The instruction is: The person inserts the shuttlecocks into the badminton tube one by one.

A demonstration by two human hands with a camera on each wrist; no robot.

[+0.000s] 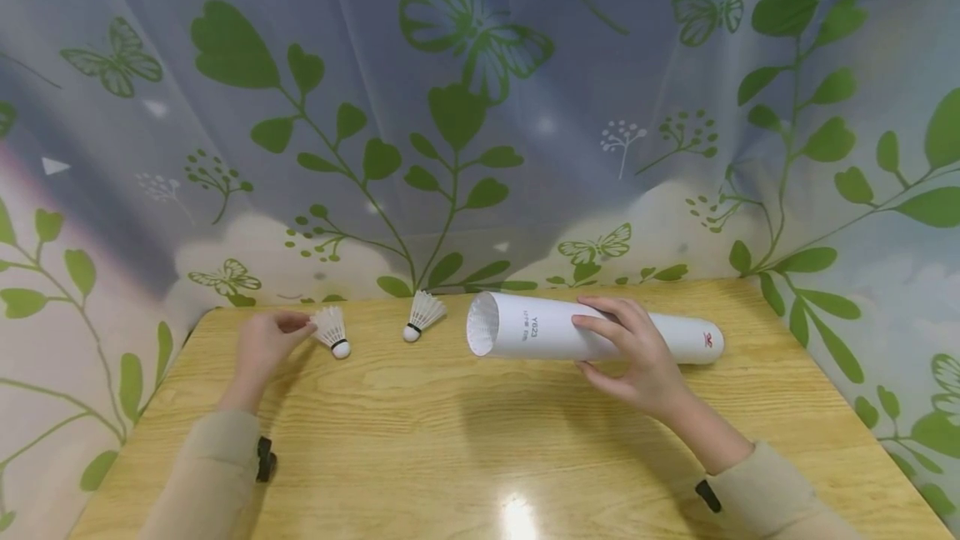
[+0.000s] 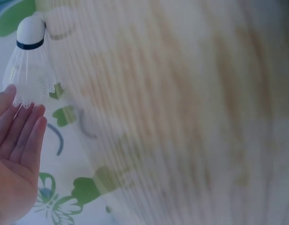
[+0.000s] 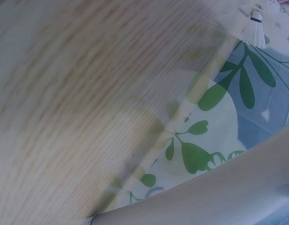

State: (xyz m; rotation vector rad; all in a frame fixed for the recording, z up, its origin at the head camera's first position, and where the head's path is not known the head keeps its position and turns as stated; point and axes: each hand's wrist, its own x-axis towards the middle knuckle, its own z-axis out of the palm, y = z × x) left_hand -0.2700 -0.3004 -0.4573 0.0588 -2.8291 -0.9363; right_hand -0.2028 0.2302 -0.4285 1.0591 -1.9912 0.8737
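At the left, my left hand (image 1: 264, 347) pinches the feathered skirt of a white shuttlecock (image 1: 331, 330) between thumb and fingers. The left wrist view shows this shuttlecock (image 2: 30, 51) with its cork marked by a dark band and pointing away from the fingertips. A second shuttlecock (image 1: 423, 316) lies on the table between the hands, its cork toward me. From above, my right hand (image 1: 637, 357) grips a white shuttlecock tube (image 1: 547, 330), held sideways with its open end facing left. A strip of the tube (image 3: 219, 197) also crosses the bottom of the right wrist view.
Under everything is a wood-grain table (image 1: 390, 448). A patterned curtain (image 1: 525, 173) with green leaves and butterflies hangs along its back edge and both sides. The tube's shadow falls on the tabletop in front of it.
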